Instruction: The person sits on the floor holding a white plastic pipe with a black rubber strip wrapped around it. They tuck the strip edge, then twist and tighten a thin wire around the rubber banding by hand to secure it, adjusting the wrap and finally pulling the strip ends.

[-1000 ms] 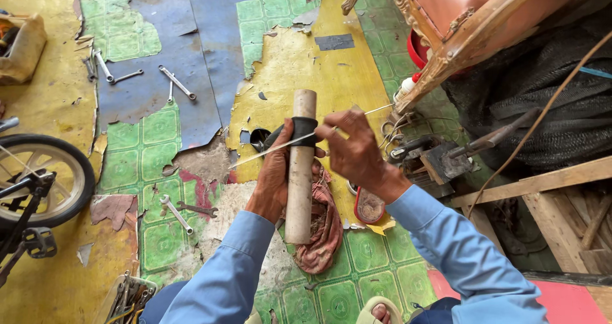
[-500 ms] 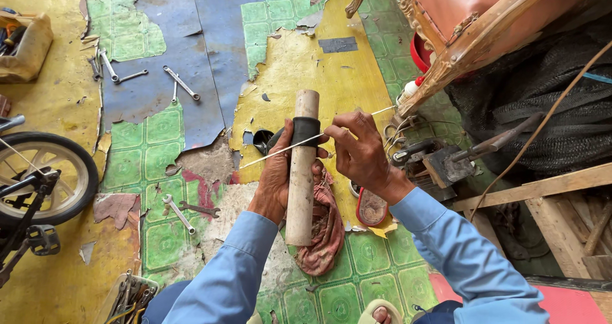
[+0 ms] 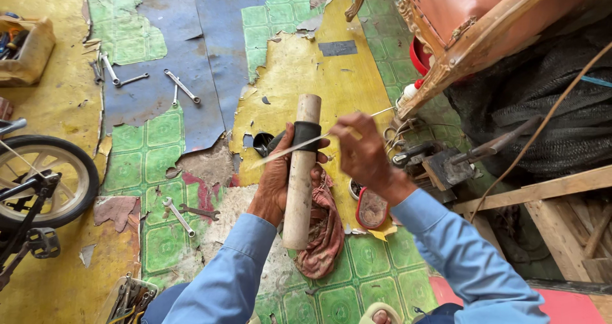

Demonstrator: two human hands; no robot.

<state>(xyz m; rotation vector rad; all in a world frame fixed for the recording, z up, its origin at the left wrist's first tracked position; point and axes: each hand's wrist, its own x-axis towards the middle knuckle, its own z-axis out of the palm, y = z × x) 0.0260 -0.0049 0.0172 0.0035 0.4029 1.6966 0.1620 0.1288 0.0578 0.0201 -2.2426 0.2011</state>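
Observation:
My left hand (image 3: pixel 275 178) grips a pale wooden cylinder (image 3: pixel 301 190) held upright, with a black rubber band (image 3: pixel 306 134) wrapped around its upper part. My right hand (image 3: pixel 364 153) holds a thin pale strip or rod (image 3: pixel 287 152) that crosses the black band and slants down to the left. Both arms wear blue sleeves. A reddish patterned rag (image 3: pixel 324 228) lies on the floor under the cylinder.
Several wrenches (image 3: pixel 180 85) lie on the torn floor covering, two more wrenches (image 3: pixel 180 214) nearer me. A small bicycle wheel (image 3: pixel 44 180) stands at left. A red tin (image 3: pixel 371 208), metal tools (image 3: pixel 446 164), a wooden chair frame (image 3: pixel 472 43) and a wooden plank (image 3: pixel 548 187) crowd the right. A tool box (image 3: pixel 127 298) sits below.
My right hand has shifted slightly right and up with the thin strip. The cylinder stays in my left hand; the view drifted a little.

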